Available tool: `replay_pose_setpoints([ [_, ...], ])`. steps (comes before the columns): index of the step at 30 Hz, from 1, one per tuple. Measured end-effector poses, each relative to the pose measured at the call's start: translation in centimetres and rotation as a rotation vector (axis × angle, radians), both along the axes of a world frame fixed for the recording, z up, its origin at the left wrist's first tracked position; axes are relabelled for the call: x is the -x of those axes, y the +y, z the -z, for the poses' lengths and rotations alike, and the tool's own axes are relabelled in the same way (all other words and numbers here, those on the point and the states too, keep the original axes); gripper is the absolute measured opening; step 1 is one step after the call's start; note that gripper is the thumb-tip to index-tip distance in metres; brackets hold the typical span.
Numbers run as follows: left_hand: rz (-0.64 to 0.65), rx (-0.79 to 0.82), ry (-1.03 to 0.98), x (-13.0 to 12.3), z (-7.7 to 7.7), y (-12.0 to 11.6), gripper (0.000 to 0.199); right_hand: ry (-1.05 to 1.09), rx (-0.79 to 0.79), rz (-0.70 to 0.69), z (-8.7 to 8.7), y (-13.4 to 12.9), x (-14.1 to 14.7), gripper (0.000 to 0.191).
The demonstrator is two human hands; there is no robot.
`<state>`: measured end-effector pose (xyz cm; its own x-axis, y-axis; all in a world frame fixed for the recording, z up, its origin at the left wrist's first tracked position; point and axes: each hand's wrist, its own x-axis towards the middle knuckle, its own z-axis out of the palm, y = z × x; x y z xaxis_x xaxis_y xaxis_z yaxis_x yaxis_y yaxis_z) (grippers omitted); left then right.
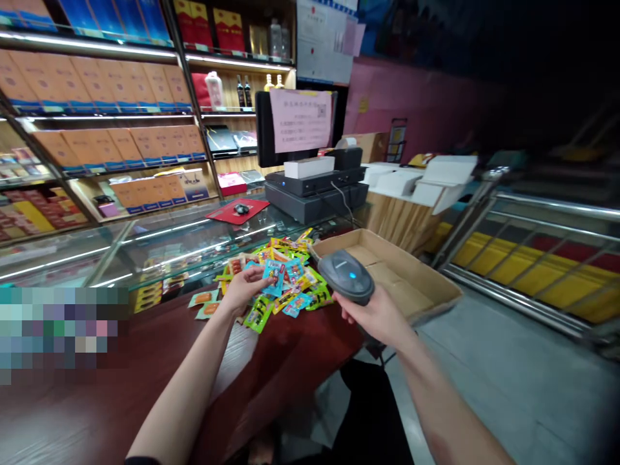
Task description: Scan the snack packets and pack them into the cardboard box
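Head view: the left grip [246, 290] pinches a blue packet [274, 279] and the right grip [371, 311] wraps a scanner [346, 276], apparently mid-scan, which next calls for lining both up.

Lit shelves [237, 62] bk L, pink wall [378, 84] w/ grey flr [494, 368].
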<state>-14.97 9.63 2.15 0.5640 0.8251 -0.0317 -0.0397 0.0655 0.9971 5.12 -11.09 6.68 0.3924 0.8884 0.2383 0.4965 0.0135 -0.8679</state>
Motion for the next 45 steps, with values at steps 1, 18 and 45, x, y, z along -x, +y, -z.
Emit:
replay_pose_setpoints([
  [1,0.04,-0.01,0.0,-1.7,-0.5,-0.4,0.05,-0.001,0.001,0.051,-0.3,-1.0,-1.2,0.02],
  [18,0.087,-0.051,0.059,-8.8,0.3,-0.7,0.051,-0.102,-0.075,0.117,0.9,-3.7,-4.3,0.018],
  [45,-0.094,-0.766,0.727,4.7,4.3,0.4,0.031,-0.087,-0.01,-0.152,4.6,6.2,6.6,0.017],
])
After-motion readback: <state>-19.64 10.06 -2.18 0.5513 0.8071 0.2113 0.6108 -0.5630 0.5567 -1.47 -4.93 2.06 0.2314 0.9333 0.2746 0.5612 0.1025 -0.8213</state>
